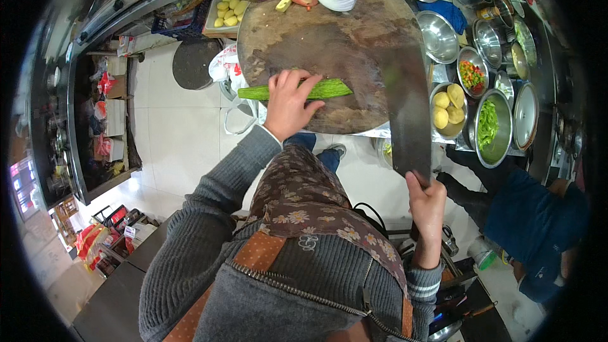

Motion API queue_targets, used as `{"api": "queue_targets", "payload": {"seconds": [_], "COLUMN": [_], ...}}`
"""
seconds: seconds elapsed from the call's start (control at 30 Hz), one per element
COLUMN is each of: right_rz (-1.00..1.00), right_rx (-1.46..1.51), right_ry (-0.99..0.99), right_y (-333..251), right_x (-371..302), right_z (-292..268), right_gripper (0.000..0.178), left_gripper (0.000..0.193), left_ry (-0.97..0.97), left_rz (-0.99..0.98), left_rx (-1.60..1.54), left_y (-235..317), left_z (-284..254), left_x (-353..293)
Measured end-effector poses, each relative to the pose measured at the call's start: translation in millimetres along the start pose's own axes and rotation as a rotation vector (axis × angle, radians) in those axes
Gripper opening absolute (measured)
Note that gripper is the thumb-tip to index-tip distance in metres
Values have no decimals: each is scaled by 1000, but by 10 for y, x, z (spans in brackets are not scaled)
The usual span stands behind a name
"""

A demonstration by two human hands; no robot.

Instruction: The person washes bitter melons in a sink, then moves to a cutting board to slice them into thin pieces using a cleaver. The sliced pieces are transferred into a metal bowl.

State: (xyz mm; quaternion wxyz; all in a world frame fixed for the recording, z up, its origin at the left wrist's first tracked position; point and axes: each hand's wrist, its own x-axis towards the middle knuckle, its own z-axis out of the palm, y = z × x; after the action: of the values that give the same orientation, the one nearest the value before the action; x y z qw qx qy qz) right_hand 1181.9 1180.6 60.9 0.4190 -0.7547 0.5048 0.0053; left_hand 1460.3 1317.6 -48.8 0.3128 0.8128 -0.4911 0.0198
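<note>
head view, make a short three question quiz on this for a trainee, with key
1. Which hand holds the cleaver?
2. True or false: the left hand is on the purple vegetable.
3. Relative to the round board, where is the bowl of chopped red and green pieces? A) left B) right C) on top

Key
1. Right hand.
2. False; it is on the long green vegetable.
3. B.
</note>
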Motion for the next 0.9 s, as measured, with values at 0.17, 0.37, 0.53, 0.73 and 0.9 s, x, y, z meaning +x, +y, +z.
{"api": "queue_targets", "payload": {"seconds": [0.17,0.37,0.53,0.73,0.9], "right_rz": [-307,-457,-397,-359,-354], "right_rx": [-547,-770,-758,-758,-716], "right_ry": [58,99,68,1,-29], "right_y": [-482,-574,-562,-645,-714], "right_x": [125,215,228,208,224], "right_z": [267,421,429,402,366], "right_gripper": [18,32,39,46,43], "left_gripper": [33,36,33,33,35], "left_ry": [-6,-43,-38,-99,-94], "left_rz": [82,178,185,158,170], "left_rx": [-154,-252,-243,-249,-265], "left_y": [-9,-166,-166,-166,-193], "left_z": [61,259,295,279,277], "left_x": [4,-3,33,48,57]}}
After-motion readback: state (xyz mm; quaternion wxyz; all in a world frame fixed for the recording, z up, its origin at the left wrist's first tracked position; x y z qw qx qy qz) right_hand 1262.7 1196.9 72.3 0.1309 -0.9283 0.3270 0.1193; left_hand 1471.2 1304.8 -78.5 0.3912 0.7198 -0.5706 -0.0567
